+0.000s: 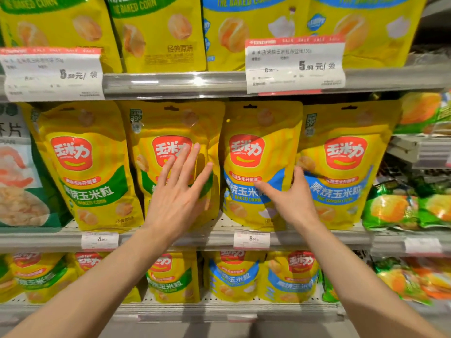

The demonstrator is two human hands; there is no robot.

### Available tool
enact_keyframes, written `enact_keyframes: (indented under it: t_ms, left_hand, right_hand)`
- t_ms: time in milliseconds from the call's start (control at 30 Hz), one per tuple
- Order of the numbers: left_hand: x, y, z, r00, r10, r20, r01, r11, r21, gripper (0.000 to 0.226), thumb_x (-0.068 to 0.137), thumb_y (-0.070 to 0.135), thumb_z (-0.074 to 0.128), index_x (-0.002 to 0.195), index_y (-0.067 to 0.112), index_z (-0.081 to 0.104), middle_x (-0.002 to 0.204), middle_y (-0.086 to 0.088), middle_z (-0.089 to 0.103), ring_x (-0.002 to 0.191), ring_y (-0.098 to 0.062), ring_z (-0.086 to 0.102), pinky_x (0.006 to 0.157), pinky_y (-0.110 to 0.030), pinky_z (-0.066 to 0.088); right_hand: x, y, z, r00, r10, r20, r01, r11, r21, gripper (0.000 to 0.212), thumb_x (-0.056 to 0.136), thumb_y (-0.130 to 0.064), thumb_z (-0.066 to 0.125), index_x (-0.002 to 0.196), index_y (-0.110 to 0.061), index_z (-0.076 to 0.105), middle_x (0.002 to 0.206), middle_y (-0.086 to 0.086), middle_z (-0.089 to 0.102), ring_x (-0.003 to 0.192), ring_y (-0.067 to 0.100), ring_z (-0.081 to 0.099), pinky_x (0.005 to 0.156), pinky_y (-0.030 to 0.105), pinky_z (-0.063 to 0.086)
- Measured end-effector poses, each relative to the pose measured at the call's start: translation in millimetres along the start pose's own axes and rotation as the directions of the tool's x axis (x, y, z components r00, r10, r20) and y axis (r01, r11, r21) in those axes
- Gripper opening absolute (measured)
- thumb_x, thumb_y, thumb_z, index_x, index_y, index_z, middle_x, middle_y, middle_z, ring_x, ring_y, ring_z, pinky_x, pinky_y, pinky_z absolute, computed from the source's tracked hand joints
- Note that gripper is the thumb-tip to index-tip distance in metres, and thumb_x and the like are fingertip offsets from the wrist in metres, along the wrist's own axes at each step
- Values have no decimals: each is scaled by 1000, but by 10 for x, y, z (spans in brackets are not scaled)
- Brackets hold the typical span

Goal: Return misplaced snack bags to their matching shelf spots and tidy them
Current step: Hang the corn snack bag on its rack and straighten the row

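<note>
Yellow baked-corn bags stand upright in a row on the middle shelf [219, 237]. Two on the left carry a green band, two on the right a blue band. My left hand [179, 193] lies flat with spread, straight fingers against the second green-band bag [168, 132]. My right hand [290, 198] holds the first blue-band bag [253, 142] at its right edge, thumb on the front and fingers reaching behind that edge. The far green-band bag [83, 167] and the far blue-band bag [344, 167] stand untouched on either side.
The shelf above holds the same yellow bags, green-band left and blue-band right, with two sale price tags [295, 67] on its rail. The lower shelf repeats the pattern. Green and orange snack bags [405, 208] lie at the right; a shrimp-chip bag [22, 179] stands at the far left.
</note>
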State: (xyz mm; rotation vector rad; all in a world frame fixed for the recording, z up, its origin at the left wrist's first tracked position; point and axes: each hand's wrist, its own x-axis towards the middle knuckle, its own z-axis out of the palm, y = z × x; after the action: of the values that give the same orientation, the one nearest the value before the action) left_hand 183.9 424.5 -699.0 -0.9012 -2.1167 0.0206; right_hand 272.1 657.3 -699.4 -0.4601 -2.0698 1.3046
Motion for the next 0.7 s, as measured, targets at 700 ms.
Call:
enact_keyframes:
  t_ms: [700]
  left_hand:
    - [-103, -143, 19, 999, -31, 38, 31, 999, -14, 89, 82, 39, 82, 155, 14, 38, 168, -20, 17, 157, -37, 10, 124, -54, 21]
  right_hand:
    - [302, 34, -151, 937, 88, 337, -184, 947, 263, 46, 76, -22, 87, 118, -17, 69, 103, -4, 80, 95, 14, 76, 70, 27, 62]
